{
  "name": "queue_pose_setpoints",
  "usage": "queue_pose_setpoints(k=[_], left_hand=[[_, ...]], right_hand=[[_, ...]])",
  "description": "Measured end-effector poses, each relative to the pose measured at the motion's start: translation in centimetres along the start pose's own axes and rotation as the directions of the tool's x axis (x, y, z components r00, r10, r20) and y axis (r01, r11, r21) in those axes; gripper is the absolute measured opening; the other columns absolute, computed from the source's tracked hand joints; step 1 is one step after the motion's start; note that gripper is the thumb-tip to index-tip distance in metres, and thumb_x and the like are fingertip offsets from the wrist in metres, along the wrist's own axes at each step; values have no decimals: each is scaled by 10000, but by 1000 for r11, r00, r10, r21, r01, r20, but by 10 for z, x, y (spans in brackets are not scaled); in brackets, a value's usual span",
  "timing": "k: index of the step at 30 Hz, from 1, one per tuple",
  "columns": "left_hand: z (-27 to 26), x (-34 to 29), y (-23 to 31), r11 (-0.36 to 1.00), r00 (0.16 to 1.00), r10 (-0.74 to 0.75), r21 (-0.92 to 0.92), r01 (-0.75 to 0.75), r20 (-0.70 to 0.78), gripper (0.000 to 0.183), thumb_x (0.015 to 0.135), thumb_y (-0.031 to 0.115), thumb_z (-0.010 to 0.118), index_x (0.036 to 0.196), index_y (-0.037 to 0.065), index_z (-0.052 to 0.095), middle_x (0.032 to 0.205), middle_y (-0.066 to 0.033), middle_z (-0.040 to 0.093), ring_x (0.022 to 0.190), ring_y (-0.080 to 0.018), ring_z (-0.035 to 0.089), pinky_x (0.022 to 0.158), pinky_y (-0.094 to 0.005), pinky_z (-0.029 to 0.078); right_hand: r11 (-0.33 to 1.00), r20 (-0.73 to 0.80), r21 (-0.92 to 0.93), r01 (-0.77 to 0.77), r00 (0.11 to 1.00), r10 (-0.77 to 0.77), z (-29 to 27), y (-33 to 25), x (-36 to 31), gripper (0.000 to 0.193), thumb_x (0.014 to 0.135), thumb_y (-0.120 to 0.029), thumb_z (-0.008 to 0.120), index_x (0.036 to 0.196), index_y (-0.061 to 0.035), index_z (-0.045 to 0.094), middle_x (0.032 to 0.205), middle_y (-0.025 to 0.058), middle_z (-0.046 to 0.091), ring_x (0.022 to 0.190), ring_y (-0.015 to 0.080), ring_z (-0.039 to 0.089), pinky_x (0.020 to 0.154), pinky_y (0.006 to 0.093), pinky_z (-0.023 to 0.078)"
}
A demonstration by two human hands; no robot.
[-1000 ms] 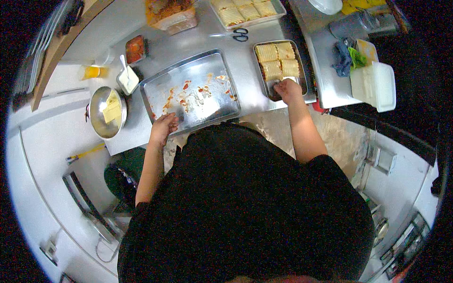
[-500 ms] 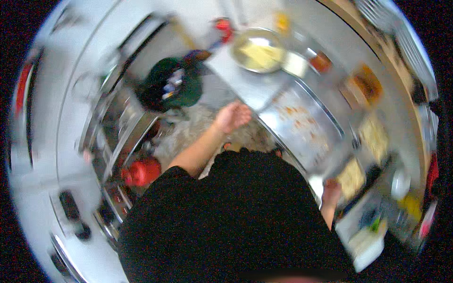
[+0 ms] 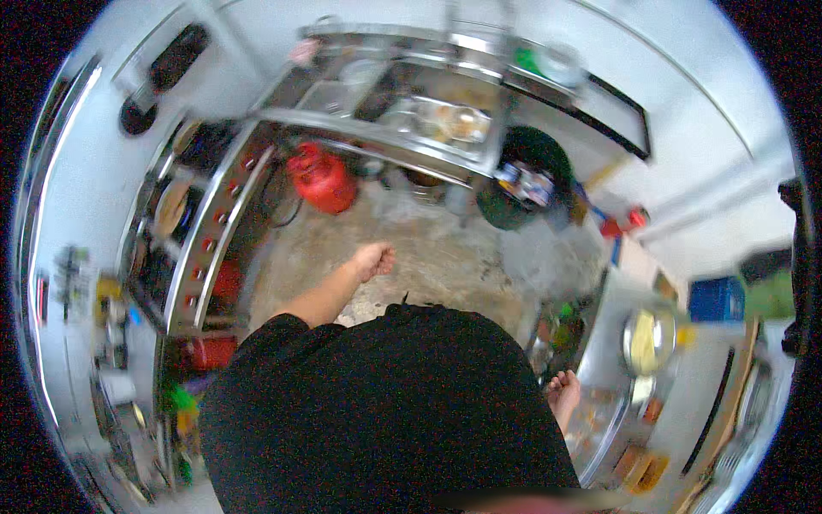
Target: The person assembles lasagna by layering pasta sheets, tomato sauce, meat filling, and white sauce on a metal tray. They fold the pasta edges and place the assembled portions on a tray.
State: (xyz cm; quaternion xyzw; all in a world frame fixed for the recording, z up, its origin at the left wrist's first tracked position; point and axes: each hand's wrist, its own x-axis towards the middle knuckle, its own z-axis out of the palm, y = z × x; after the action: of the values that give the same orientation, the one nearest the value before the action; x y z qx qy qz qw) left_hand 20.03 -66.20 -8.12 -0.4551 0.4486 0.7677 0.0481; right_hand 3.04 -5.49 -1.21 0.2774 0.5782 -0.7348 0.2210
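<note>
My left hand [image 3: 374,261] hangs in mid-air over the concrete floor, its fingers curled into a loose fist with nothing visible in them. The red gas cylinder [image 3: 323,178] standing on the floor is the thing nearest beyond it. At my right side my right hand [image 3: 562,394] is raised beside the steel worktable [image 3: 612,428], fingers curled in and apparently holding nothing. On that table, past the right hand, sits a round metal bowl [image 3: 648,343] with pale yellow pieces in it. A small white container [image 3: 642,390] stands next to the bowl.
A steel stove [image 3: 193,261] with red knobs and pans runs along the left. Across the far side is a steel sink counter [image 3: 385,141] with a tray of dishes [image 3: 449,120]. A dark green bin [image 3: 509,206] with rubbish stands at its right end. A blue box [image 3: 717,300] is far right.
My view has swung left, away from the worktable toward the stove and sink. My right hand has left the pale slab on the table and is now beside the table's edge.
</note>
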Motion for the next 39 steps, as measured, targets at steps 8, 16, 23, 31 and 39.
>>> queue_pose_setpoints(k=[8, 16, 23, 31, 39], left_hand=[[-151, -79, -6, 881, 880, -58, -440, -178, -472, 207, 953, 295, 573, 889, 104, 623, 738, -40, 641, 611, -177, 598, 582, -344, 515], [-128, -139, -97, 594, 779, -221, -714, -370, -587, 229, 988, 290, 521, 854, 115, 581, 720, -42, 599, 564, -183, 536, 521, -319, 468], [-107, -127, -68, 329, 645, -312, -716, -616, -698, 238, 991, 238, 488, 779, 131, 468, 673, -16, 486, 542, -158, 447, 516, -301, 441], [-87, -84, 23, 556, 539, -218, -558, -617, -813, 160, 994, 259, 551, 963, 106, 584, 840, -36, 635, 723, -153, 618, 641, -306, 525], [-57, -90, 74, 678, 459, -282, -513, -526, -843, 194, 970, 259, 606, 1058, 86, 613, 907, -39, 658, 743, -150, 622, 654, -296, 521]], right_hand=[[805, 420, -558, 200, 905, 66, 305, -12, 83, 248, 985, -227, 594, 1150, -44, 569, 865, 81, 640, 606, 160, 576, 535, 289, 484], [663, 719, -595, 455, 670, 186, 538, -17, 182, 185, 984, -197, 563, 1128, -80, 560, 843, 59, 613, 622, 155, 581, 507, 276, 478], [888, 654, -455, -68, 651, 385, 773, -28, 287, 261, 1014, -287, 531, 1016, -31, 586, 794, 38, 614, 619, 155, 555, 555, 276, 455], [873, 597, -236, -428, 645, 477, 942, -35, 455, 386, 1009, -429, 458, 922, -78, 592, 748, 61, 624, 628, 226, 566, 554, 350, 474], [924, 499, -206, -322, 778, 382, 996, -42, 503, 276, 918, -386, 556, 908, -111, 555, 827, 61, 586, 698, 246, 539, 650, 449, 454]])
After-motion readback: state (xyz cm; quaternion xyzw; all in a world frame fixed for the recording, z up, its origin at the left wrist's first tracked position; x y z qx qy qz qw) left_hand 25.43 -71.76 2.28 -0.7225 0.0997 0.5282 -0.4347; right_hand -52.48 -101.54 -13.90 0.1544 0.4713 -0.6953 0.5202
